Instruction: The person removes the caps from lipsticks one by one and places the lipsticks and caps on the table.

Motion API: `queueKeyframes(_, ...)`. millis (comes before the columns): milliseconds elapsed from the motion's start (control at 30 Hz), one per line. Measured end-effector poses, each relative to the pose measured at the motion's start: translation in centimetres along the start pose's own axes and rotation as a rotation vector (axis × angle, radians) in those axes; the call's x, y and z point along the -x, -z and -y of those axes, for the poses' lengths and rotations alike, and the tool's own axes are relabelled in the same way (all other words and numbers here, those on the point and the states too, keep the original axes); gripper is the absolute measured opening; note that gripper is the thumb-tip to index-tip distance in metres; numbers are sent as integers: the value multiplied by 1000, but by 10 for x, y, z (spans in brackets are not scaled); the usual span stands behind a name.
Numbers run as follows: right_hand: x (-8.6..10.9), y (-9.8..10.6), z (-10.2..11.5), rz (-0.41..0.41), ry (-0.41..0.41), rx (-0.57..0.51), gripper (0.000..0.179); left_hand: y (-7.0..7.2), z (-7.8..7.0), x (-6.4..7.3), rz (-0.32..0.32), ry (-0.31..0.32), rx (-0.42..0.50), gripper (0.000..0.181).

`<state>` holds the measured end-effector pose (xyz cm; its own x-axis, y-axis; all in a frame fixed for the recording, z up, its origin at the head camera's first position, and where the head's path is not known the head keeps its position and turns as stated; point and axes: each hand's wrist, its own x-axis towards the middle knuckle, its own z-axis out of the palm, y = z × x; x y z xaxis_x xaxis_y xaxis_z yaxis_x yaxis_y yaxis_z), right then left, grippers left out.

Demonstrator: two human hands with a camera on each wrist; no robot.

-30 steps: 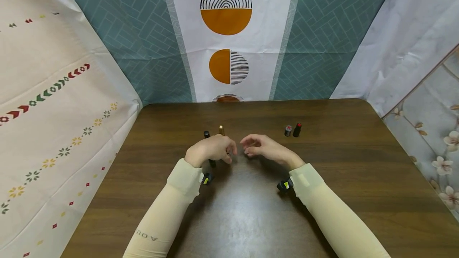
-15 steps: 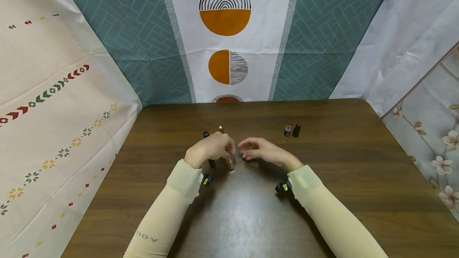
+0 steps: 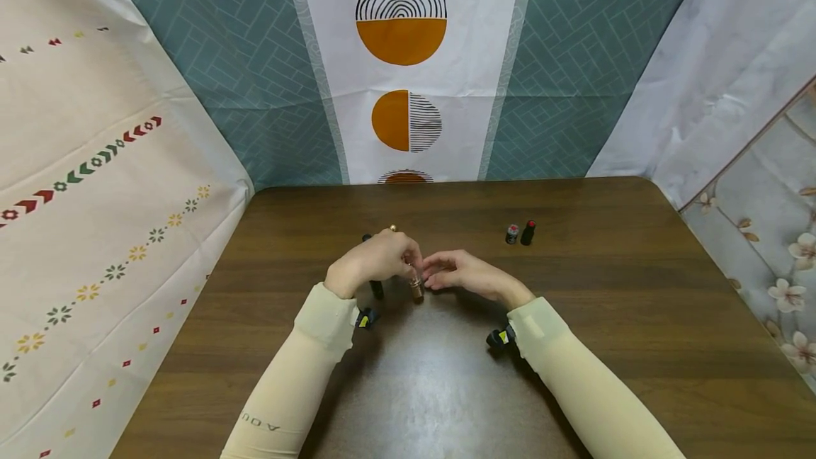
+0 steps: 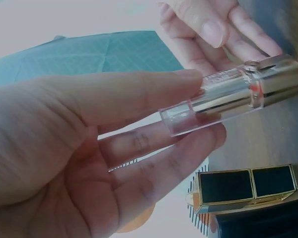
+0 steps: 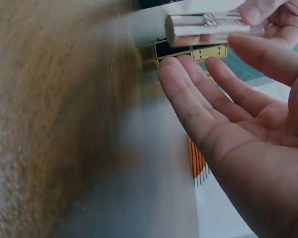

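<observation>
My left hand [image 3: 377,259] pinches a lipstick tube [image 4: 280,82] by its clear plastic cap, between thumb and fingers. The tube's shiny gold base points toward the table and is tilted in the head view. Close by on the right is my right hand [image 3: 470,275], its fingers spread and slightly bent around the lipstick's side. In the right wrist view the thumb tip lies near the tube [image 5: 188,29]; whether it touches cannot be told. Beyond the left hand stands a black lipstick case with gold edges [image 4: 226,186], mostly hidden from the head view.
A long black tube [image 3: 377,290] is partly covered by the left hand. A gold tip [image 3: 393,228] shows just behind that hand. Farther right on the brown wooden table [image 3: 605,268] are a small red-topped jar [image 3: 512,234] and a dark red-topped bottle [image 3: 528,233].
The left hand has brought the lipstick out to the right, so its gold base now shows. My right hand has shifted slightly left and down, and the hands are now nearly together.
</observation>
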<state>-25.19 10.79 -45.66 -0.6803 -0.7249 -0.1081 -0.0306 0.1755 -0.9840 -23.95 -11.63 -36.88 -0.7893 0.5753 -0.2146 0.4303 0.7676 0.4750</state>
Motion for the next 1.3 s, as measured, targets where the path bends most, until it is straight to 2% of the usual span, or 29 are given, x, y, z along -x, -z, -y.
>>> queueKeyframes(133, -1, -2, 1, -14, -2, 39, 48, 2, -1, -1, -45, -24, 6, 4)
queueKeyframes(467, -4, -2, 0, -31, 41, -42, 39, 5, -3, -4, -111, -53, 110, 6)
queueKeyframes(733, 0, 1, 1, -136, 68, -54, 33, 4, -2, -6, -152, -45, 137, 7)
queueKeyframes(933, 1, 8, 4, -247, 114, -70, 28, 3, 1, -9, -231, -49, 180, 10)
queueKeyframes(1100, 4, 14, 10, -311, 163, -100, 27, 1, 3, -10, -291, -75, 236, 15)
queueKeyframes(1300, 6, 20, 15, -344, 171, -103, 27, 2, 2, -12, -335, -113, 258, 17)
